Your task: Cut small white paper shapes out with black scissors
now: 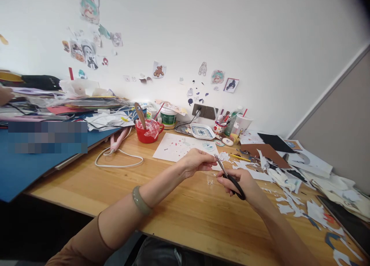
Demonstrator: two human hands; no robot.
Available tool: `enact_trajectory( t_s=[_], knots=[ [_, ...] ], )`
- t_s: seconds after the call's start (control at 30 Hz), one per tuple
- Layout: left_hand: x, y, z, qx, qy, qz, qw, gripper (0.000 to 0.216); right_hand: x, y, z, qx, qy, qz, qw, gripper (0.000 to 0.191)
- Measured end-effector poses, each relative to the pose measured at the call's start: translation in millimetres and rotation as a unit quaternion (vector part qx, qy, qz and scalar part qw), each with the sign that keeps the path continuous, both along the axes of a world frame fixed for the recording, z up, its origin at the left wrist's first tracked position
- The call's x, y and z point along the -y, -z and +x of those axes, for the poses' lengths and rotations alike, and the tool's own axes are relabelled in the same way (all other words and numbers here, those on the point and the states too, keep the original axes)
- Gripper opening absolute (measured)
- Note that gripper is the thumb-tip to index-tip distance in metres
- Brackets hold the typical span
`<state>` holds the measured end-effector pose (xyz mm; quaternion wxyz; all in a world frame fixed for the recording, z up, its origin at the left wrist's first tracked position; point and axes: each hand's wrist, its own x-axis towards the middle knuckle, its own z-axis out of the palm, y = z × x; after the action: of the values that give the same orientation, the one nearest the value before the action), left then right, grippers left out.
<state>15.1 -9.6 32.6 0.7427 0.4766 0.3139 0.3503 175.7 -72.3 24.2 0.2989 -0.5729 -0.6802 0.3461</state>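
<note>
Fingers of my right hand (245, 181) are curled round the black handles of the scissors (235, 184), gripping them low over the table (173, 204). From that grip the scissors' long axis runs away from me and leftward, so the tips point at my left hand (199, 162), whose thumb and forefinger are drawn together in a pinch. Whether a sliver of paper sits in that pinch, I cannot tell; it is too small. The tips lie right at those left fingertips, on their right side, so the left hand is nearer the points and the right has the handles. How far the blades are parted is unclear.

Just beyond the blades is a white cut-out (224, 156); under the gap between my hands lie small paper snips (211, 182). Farther out, a white sheet (166, 152) bears tiny coloured pieces, and a red pot (146, 137) stands past its left end.
</note>
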Motion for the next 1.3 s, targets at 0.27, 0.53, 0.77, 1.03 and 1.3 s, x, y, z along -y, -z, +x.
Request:
enact_trajectory(
  t_s=[0.27,0.53,0.77,1.03,1.3],
  knots=[
    [1.5,1.0,0.4,0.0,-0.004,-0.009,1.0,0.015,0.8,-0.5,0.4,-0.012,-0.015,-0.008,1.0,0.028],
    [2.2,0.6,1.0,0.005,-0.005,-0.018,1.0,0.016,2.3,-1.2,-1.3,-0.023,0.007,-0.015,1.0,0.028],
    [2.1,2.0,2.7,0.008,-0.001,-0.02,1.0,0.017,2.6,-3.1,-3.2,-0.04,-0.002,-0.013,0.999,0.027],
    [1.6,4.4,3.0,0.019,0.0,-0.03,0.999,0.018,-0.1,0.0,-0.1,-0.038,-0.014,-0.001,0.999,0.025],
    [-0.6,5.2,1.8,0.006,0.011,-0.023,1.0,0.019,2.7,-4.9,-2.3,-0.045,-0.02,-0.006,0.999,0.024]
  ],
)
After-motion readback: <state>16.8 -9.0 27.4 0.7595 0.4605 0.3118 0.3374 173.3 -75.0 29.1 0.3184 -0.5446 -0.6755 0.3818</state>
